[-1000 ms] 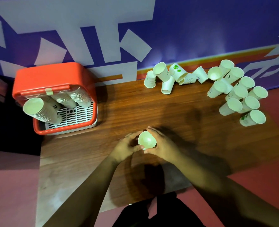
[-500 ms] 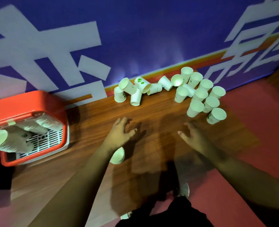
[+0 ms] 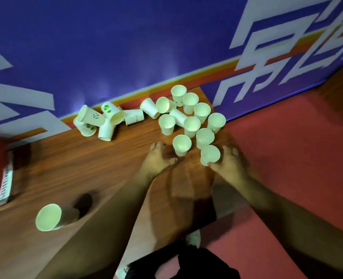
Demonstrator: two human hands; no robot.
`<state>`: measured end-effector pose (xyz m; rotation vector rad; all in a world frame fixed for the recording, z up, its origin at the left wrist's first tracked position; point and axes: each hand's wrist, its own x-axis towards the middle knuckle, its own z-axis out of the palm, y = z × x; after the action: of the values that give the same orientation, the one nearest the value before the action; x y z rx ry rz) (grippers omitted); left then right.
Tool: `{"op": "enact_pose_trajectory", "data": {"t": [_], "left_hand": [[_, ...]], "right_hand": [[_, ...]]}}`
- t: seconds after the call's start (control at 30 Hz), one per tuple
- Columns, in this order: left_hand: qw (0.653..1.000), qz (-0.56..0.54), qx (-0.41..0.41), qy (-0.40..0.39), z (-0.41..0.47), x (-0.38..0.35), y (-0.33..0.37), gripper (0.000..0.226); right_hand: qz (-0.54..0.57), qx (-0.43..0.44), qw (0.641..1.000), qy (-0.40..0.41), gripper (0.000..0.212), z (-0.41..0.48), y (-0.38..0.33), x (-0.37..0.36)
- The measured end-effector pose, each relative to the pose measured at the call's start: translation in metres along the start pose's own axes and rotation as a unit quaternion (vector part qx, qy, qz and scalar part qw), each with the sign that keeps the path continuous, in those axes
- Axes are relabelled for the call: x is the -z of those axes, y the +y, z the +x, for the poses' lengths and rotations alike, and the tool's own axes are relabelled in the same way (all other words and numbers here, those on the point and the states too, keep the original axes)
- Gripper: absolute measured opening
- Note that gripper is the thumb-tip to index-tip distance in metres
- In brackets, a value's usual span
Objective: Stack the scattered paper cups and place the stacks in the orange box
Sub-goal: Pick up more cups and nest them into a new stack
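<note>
Cups [image 3: 191, 125]: upright, centre right.
Right hand [image 3: 230, 164]: curled round nearest cup [image 3: 210, 155].
Left hand [image 3: 156, 160]: spread, empty.
Tip: lift straight, nest squarely.

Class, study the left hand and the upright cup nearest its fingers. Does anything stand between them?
Nothing visible does. Only bare table separates the left hand from the nearest upright cup. The right hand grips a different cup, off to the side.
</note>
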<state>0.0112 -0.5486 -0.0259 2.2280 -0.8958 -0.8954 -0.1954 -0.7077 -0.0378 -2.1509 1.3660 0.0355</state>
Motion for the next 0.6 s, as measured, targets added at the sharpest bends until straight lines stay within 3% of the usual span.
{"op": "enact_pose_trajectory", "data": {"t": [0.17, 0.3, 0.6], "left_hand": [[1.0, 0.015, -0.014, 0.022, 0.041, -0.032, 0.027, 0.091], [0.998, 0.066, -0.003, 0.015, 0.068, -0.047, 0.022, 0.101], [0.999, 0.029, -0.03, 0.006, 0.066, -0.061, 0.007, 0.075]], "right_hand": [[-0.008, 0.011, 0.999, -0.053, 0.107, 0.041, 0.012, -0.013], [-0.018, 0.025, 0.997, -0.066, 0.106, 0.057, 0.017, -0.029], [0.033, 0.056, 0.995, -0.073, 0.085, 0.04, 0.019, -0.031]]}}
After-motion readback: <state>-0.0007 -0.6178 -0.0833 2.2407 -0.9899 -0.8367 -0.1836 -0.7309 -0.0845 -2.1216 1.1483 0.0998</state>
